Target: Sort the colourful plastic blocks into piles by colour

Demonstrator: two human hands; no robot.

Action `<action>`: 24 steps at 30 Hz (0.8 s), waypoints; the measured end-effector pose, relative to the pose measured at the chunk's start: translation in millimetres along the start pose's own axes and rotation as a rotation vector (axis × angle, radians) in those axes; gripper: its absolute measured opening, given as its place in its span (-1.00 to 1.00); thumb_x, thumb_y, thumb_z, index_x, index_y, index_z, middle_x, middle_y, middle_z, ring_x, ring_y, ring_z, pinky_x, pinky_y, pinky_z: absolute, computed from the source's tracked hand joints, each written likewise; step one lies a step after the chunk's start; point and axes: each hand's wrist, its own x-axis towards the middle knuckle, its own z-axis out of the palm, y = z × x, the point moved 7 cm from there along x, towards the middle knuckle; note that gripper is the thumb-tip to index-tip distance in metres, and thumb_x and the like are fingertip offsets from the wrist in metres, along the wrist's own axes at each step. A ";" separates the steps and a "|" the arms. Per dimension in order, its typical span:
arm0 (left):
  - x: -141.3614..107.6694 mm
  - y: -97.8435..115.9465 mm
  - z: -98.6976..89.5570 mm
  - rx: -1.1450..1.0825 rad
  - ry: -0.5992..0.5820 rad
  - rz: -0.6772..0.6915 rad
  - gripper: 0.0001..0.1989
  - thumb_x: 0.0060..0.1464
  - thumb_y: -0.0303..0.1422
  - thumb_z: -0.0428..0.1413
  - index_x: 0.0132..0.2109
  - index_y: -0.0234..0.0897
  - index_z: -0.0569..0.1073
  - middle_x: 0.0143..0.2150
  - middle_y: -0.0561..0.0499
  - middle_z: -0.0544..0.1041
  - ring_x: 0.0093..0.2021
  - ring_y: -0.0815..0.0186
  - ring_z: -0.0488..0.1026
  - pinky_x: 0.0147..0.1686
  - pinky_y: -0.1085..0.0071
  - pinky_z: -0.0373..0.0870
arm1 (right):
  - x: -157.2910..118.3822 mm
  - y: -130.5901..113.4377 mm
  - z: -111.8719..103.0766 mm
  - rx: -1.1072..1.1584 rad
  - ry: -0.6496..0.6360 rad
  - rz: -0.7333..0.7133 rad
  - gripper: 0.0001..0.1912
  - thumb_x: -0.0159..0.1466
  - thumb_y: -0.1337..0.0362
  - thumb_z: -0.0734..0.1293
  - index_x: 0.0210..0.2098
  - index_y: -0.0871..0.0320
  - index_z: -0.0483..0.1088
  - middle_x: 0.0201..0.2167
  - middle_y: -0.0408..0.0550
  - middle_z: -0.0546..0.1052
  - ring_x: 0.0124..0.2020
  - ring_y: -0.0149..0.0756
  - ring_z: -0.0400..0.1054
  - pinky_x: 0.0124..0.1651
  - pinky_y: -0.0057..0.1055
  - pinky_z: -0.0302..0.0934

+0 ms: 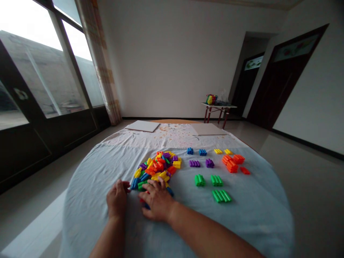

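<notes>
My left hand (117, 199) rests on the cloth at the left edge of a mixed pile of plastic building pieces (159, 165). Its fingers are curled inward, and no piece shows in them. Lying over the near side of that pile, my right hand (158, 200) has its fingers spread and touches several pieces, some hidden beneath it. The pile mixes red-orange, yellow, blue, purple and green ribbed pieces. To its right sit sorted groups: blue pieces (202, 152), purple pieces (194, 163), green pieces (221, 196), orange pieces (231, 165) and yellow pieces (218, 151).
A light blue cloth (249, 218) covers the round table. Two flat boards, a white board (143, 125) and a beige board (208, 129), lie at its far side. A small side table (219, 105) with bags stands near the wall. Glass doors (45, 71) are at left.
</notes>
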 end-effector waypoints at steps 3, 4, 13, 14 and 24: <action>0.6 -4.1 0.8 -0.012 0.004 -0.013 -0.51 0.02 0.00 -0.14 -0.46 -0.31 0.43 -0.57 -0.05 0.44 -0.55 0.24 0.36 -0.50 0.33 0.26 | -11.2 23.9 -8.3 -0.005 0.017 0.069 -0.50 0.20 0.00 0.25 0.08 0.05 0.31 0.19 0.09 0.26 0.24 -0.02 0.00 0.25 0.12 -0.29; 0.7 -5.1 1.0 -0.016 0.005 -0.016 -0.51 0.02 0.00 -0.14 -0.46 -0.32 0.44 -0.57 -0.05 0.44 -0.55 0.24 0.36 -0.50 0.33 0.26 | -16.6 31.7 -10.5 -0.003 0.020 0.090 -0.49 0.21 -0.01 0.25 0.08 0.05 0.31 0.20 0.10 0.25 0.25 -0.01 -0.01 0.26 0.11 -0.29; 0.1 -4.0 1.1 -0.044 -0.001 -0.008 -0.50 0.01 0.02 -0.12 -0.46 -0.33 0.44 -0.56 -0.06 0.45 -0.55 0.25 0.36 -0.51 0.34 0.28 | -62.9 53.8 -28.8 0.114 0.071 0.053 -0.51 0.21 -0.02 0.27 0.06 0.07 0.37 0.20 0.05 0.27 0.22 -0.10 0.08 0.26 -0.13 -0.09; 0.3 -4.1 1.2 -0.045 -0.003 -0.006 -0.50 0.01 0.02 -0.12 -0.46 -0.33 0.44 -0.56 -0.06 0.45 -0.55 0.25 0.36 -0.52 0.34 0.28 | -61.6 57.3 -34.3 0.110 0.116 0.068 -0.59 0.24 0.08 0.26 0.03 0.08 0.39 0.16 0.03 0.32 0.19 -0.13 0.12 0.26 -0.17 -0.07; 4.0 -4.0 -1.6 0.036 0.005 0.016 -0.50 0.00 0.00 -0.12 -0.44 -0.35 0.47 -0.55 -0.07 0.49 -0.55 0.23 0.41 -0.53 0.35 0.32 | -45.0 94.3 -35.2 0.026 0.094 0.202 -0.63 0.18 0.50 0.20 -0.06 0.19 0.45 -0.07 0.05 0.46 -0.01 -0.17 0.24 0.07 -0.29 0.15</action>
